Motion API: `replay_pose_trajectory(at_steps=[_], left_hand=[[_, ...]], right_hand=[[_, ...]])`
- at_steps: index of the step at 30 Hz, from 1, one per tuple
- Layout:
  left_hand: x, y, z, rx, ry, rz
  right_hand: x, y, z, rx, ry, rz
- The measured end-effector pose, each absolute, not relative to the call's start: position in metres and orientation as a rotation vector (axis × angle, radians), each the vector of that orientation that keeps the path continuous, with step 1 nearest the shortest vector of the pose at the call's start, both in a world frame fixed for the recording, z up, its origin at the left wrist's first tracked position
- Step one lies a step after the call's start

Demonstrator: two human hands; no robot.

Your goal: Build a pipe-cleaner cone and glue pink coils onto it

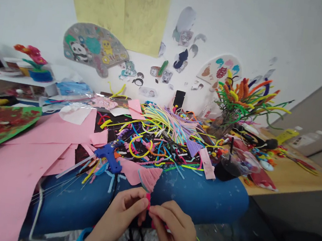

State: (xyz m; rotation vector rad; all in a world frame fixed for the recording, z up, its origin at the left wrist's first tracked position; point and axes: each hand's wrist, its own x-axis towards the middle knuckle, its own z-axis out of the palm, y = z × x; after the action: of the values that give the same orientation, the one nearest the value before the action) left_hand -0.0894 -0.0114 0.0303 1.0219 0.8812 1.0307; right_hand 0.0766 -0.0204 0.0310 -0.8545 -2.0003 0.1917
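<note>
My left hand [118, 215] and my right hand [175, 231] meet at the bottom centre, in front of the blue table edge [197, 203]. Both pinch a bright pink pipe cleaner [148, 201] between thumb and fingers. The stem leads up to a fan-shaped piece of pink coiled pipe cleaners [149, 176] that stands just above my fingertips. A blue glue gun [109, 156] lies on the table a little up and left of my left hand.
A heap of coloured pipe cleaners [161, 136] covers the table's middle. Pink paper sheets [11, 164] spread at the left. A vase of pipe-cleaner flowers [240, 99] stands at the back right, a black cup [225, 169] near the wooden tabletop [295, 176], a phone [179, 99] against the wall.
</note>
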Motion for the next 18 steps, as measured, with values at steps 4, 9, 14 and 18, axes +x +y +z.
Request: replay_pose_trajectory(at_steps=[4,9,14,18], left_hand=[[-0.098,-0.011,0.035,1.174,0.826,0.895],[-0.103,-0.007,0.040,1.261,0.733,0.753],[-0.105,-0.006,0.046,1.276,0.678,0.654],[-0.106,-0.003,0.046,1.311,0.658,0.611]], right_hand=[[0.090,-0.019,0.045,-0.818,-2.094,0.240],[0.102,-0.016,0.058,-0.816,-2.116,0.455],[0.099,-0.011,0.061,-0.792,-2.101,0.615],[0.097,-0.006,0.061,-0.747,-2.099,0.665]])
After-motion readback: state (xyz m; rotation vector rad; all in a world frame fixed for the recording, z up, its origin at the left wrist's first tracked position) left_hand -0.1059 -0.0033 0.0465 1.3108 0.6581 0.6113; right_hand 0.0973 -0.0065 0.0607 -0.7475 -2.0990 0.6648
